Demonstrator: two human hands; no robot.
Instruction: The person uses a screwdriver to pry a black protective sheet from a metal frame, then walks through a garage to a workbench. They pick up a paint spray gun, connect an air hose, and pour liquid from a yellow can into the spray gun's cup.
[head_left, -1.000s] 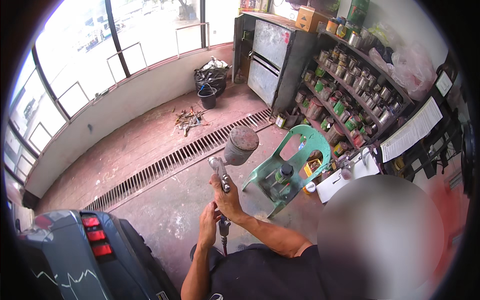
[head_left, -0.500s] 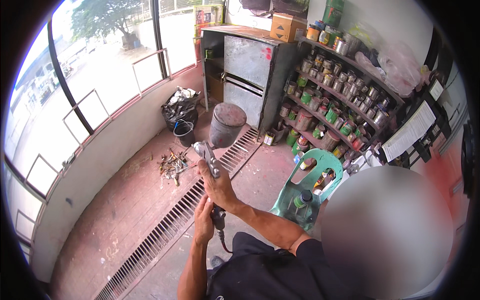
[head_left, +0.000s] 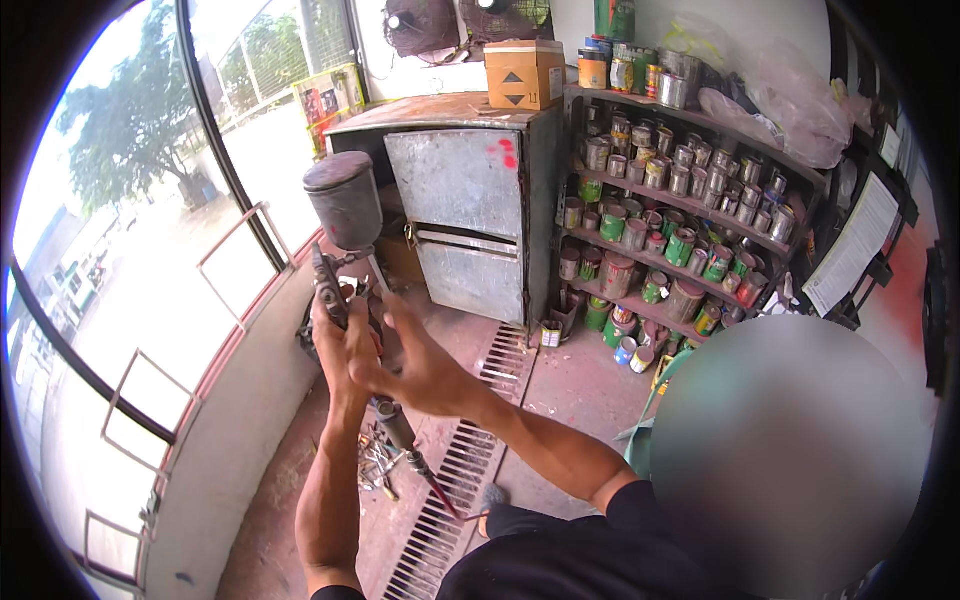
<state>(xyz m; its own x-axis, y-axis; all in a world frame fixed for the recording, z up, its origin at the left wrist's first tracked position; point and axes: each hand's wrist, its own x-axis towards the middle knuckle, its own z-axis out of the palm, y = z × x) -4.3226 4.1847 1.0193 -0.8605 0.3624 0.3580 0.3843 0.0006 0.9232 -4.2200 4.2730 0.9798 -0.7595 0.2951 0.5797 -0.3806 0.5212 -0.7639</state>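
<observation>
A grey spray gun (head_left: 332,290) with a large lidded metal cup (head_left: 345,203) stands raised before me, its cup uppermost. My left hand (head_left: 343,345) is wrapped around the gun's body. Close against it is my right hand (head_left: 425,370), thumb across the lower part of the gun and another finger stretched upward, apart from the thumb. Its remaining fingers are partly hidden. Below both hands, a dark fitting (head_left: 393,423) joins the gun to a thin red hose (head_left: 440,492).
Behind stands a metal cabinet (head_left: 465,180) with a cardboard box (head_left: 525,75) on top. Shelves (head_left: 680,205) of paint cans fill the right side. A floor grate (head_left: 450,510) runs below; loose tools (head_left: 378,465) lie beside it. Windows line the left wall (head_left: 235,450).
My view has swung left. The spray gun has come up, and my left hand has moved from its lower end onto its body. My right hand has loosened and shifted lower on the gun.
</observation>
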